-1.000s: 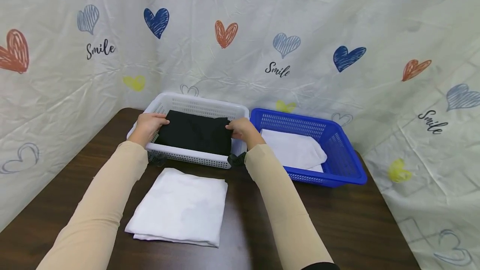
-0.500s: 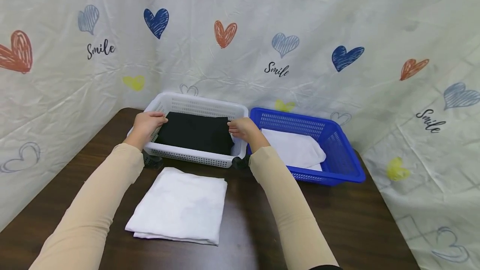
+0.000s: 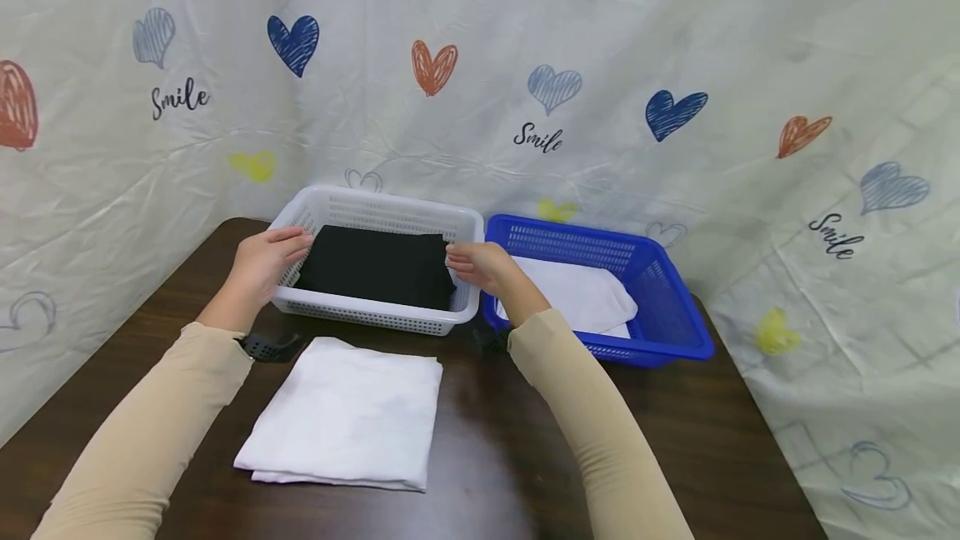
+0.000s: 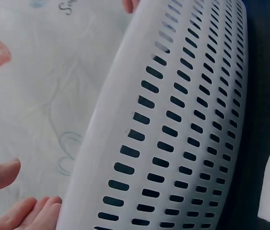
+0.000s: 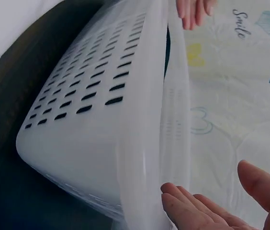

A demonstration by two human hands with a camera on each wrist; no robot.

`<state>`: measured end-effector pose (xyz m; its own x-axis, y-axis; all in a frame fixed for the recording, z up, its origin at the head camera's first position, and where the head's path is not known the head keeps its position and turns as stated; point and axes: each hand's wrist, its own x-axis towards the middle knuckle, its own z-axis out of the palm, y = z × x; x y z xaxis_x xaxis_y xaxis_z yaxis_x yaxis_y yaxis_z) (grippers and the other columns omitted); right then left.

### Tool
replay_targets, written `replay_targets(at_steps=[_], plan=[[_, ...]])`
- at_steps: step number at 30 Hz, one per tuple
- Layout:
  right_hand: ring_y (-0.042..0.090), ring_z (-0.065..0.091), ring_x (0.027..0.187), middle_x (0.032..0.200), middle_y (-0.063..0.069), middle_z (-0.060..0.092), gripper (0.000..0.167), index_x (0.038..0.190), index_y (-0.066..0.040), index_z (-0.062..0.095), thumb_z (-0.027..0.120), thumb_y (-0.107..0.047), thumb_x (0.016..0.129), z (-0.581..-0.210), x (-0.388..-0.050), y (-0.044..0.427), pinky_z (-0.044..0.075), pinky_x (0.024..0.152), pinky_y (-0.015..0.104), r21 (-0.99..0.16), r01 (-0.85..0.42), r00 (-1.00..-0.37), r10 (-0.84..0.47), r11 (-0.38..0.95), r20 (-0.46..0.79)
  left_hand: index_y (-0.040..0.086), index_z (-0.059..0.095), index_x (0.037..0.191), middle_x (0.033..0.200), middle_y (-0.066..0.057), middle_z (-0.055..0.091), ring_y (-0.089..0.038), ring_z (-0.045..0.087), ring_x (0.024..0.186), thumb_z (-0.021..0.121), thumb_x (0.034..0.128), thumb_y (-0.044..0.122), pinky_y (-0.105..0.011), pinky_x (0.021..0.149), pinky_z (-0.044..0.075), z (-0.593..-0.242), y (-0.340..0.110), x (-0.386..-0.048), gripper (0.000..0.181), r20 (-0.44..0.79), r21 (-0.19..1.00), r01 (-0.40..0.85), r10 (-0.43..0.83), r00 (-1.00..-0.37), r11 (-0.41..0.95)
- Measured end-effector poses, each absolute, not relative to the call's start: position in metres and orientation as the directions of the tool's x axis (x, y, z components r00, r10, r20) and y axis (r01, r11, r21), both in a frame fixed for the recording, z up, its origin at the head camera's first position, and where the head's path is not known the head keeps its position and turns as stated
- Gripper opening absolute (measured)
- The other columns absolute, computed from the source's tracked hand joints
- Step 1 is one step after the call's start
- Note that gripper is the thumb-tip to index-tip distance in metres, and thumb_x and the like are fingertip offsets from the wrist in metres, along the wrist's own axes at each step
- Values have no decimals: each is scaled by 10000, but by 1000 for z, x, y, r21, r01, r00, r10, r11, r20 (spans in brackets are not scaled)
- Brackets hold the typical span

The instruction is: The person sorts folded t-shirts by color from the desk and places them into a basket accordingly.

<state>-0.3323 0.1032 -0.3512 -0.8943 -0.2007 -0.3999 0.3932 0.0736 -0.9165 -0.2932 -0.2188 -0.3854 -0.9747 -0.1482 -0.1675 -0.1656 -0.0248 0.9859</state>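
Where the black cloth [image 3: 375, 267] lies: inside the white basket [image 3: 367, 312], folded into a flat rectangle that covers much of the basket's floor.
White basket build: rectangular, open-topped, with rows of slots through its near wall.
Left hand [image 3: 262, 265]: open, fingers extended, thumb spread apart from them; located at the left end of the white basket, near the black cloth; whether it touches the rim cannot be told.
Right hand [image 3: 483, 265]: open, fingers extended side by side, thumb spread apart from them in the right wrist view; located at the right end of the white basket, fingertips just beside the black cloth; contact with it cannot be told.
Folded white cloth [image 3: 352, 415]: squared, layered edges visible; on the surface, in front of the white basket.
Blue basket [image 3: 675, 352]: slotted walls; just beside the white basket, on its right.
Second white cloth [image 3: 573, 294]: inside the blue basket, right of the white basket.
Surface [image 3: 712, 440]: dark brown, beneath the white basket.
Backdrop [image 3: 480, 15]: pale sheet with hearts and "Smile" lettering; behind the white basket.
Sleeves [image 3: 150, 423]: beige, both arms; in front of the white basket.
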Motion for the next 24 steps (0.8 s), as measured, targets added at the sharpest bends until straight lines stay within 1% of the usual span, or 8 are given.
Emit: replay_targets(at_steps=[2, 3, 5, 7, 10, 13, 17, 24], plan=[[290, 465, 1410, 1512, 215, 463, 510, 1450, 45, 445, 586, -144, 998, -353, -328, 104, 354, 1195, 387, -920, 385, -894, -220, 68, -390, 23, 353, 1530, 1518, -146, 404, -49, 577, 1240, 665, 955, 286, -283, 1155, 347, -385, -222, -286, 705, -177, 983, -169, -132, -975, -64], [292, 466, 1410, 1516, 214, 457, 499, 1449, 43, 449, 573, -149, 1006, -354, -326, 105, 355, 1193, 390, -923, 378, -894, -233, 66, -383, 17, 356, 1526, 1455, -119, 451, -28, 599, 1193, 681, 944, 285, -275, 1142, 353, -386, -224, -283, 719, -177, 982, -167, -125, -976, -87], [296, 456, 1417, 1532, 211, 437, 482, 1452, 40, 449, 546, -152, 1021, -355, -320, 106, 351, 1195, 396, -930, 361, -892, -265, 69, -366, 39, 428, 1483, 1305, -26, 518, 28, 639, 1062, 714, 920, 266, -243, 1097, 394, -386, -227, -275, 671, -174, 978, -157, -116, -978, -140], [301, 438, 1429, 1547, 204, 417, 481, 1460, 41, 434, 526, -154, 1031, -356, -315, 108, 341, 1200, 400, -936, 344, -887, -299, 76, -351, 71, 541, 1371, 1172, 58, 536, 53, 662, 956, 741, 898, 216, -204, 1030, 448, -388, -231, -268, 534, -158, 967, -133, -105, -982, -216], [302, 413, 1445, 1557, 201, 404, 501, 1480, 47, 398, 518, -149, 1035, -356, -306, 113, 330, 1206, 397, -948, 310, -886, -338, 77, -318, 155, 651, 1126, 1105, 83, 583, 41, 689, 909, 747, 887, 145, -155, 928, 511, -389, -236, -258, 258, -128, 947, -95, -90, -988, -306], [293, 406, 1451, 1552, 195, 415, 519, 1499, 44, 364, 511, -148, 1039, -355, -297, 120, 331, 1206, 389, -960, 274, -894, -352, 63, -278, 191, 687, 1010, 1051, 104, 670, 13, 704, 926, 715, 902, 74, -144, 879, 538, -392, -237, -249, 162, -86, 925, -54, -68, -994, -377], [287, 408, 1449, 1552, 199, 413, 521, 1511, 33, 347, 494, -156, 1048, -351, -285, 129, 328, 1205, 387, -970, 240, -900, -368, 34, -235, 176, 707, 1006, 980, 101, 740, -11, 717, 938, 676, 919, 22, -145, 850, 552, -394, -235, -239, 180, -40, 904, -17, -46, -998, -428], [266, 473, 1402, 1508, 181, 481, 495, 1489, 14, 404, 519, -149, 1036, -350, -262, 136, 376, 1161, 347, -965, 251, -904, -376, -77, -205, 159, 732, 1028, 1018, 74, 756, -31, 725, 961, 614, 944, -31, -160, 846, 560, -398, -237, -219, 238, 8, 882, 20, -29, -1000, -471]])
